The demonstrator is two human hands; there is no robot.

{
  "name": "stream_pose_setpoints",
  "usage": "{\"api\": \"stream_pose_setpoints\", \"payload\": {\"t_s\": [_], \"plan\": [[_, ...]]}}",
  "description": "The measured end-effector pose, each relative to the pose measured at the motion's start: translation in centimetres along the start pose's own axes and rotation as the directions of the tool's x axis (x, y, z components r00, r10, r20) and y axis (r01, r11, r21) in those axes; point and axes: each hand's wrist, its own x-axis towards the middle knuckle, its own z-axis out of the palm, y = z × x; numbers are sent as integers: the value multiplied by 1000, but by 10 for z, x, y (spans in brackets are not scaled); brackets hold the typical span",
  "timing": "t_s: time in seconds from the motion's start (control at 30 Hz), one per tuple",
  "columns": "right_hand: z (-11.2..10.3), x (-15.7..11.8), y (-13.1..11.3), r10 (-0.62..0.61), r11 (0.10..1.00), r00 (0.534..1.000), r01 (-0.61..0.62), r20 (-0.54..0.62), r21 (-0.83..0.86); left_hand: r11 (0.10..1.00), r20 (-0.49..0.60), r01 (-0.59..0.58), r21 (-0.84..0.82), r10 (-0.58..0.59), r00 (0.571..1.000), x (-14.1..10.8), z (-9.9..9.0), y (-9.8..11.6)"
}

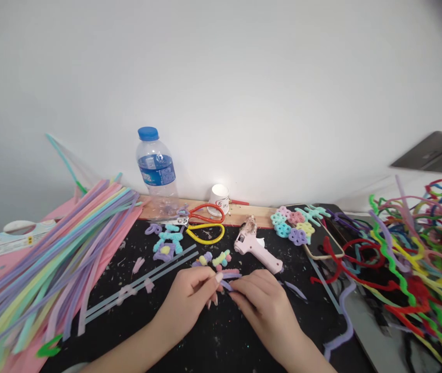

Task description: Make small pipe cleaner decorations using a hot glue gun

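Observation:
Between my two hands, low over the black mat, is a short purple pipe cleaner. My left hand pinches its left part with thumb and forefinger. The fingertips of my right hand are closed on its other end. Just beyond my fingers lie small pastel pipe-cleaner pieces in yellow, green and pink. A pale pink glue gun rests behind my right hand. Scissors with one red and one yellow handle lie farther back, beside a turquoise and purple pipe-cleaner figure.
Pastel pipe cleaners spread over the left side. Tangled bright ones heap on the right. A water bottle and a paper cup stand by the wall. Glue sticks lie left; a flower ring sits near a phone.

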Motion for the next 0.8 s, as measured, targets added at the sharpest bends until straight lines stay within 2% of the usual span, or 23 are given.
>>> {"api": "stream_pose_setpoints", "payload": {"t_s": [0.13, 0.27, 0.6, 0.73, 0.8], "plan": [[4, -1, -6, 1, 996, 999, 3, 41, -86, 994, -6, -7, 110, 7, 1000, -2, 3, 2], [3, -1, -6, 29, 991, 999, -24, 37, -135, 977, 0, -80, 198, 82, 997, -1, 4, 2], [-7, -2, 4, 132, 985, 989, -124, 67, -117, 969, 18, -134, 209, 134, 991, -2, -4, 1], [-13, -1, 10, 153, 985, 988, -151, 25, -85, 973, -23, -119, 197, 126, 992, 0, -9, 2], [-16, -1, 11, 182, 982, 982, -179, 45, -55, 971, -34, -125, 205, 135, 990, 1, -11, 3]]}}
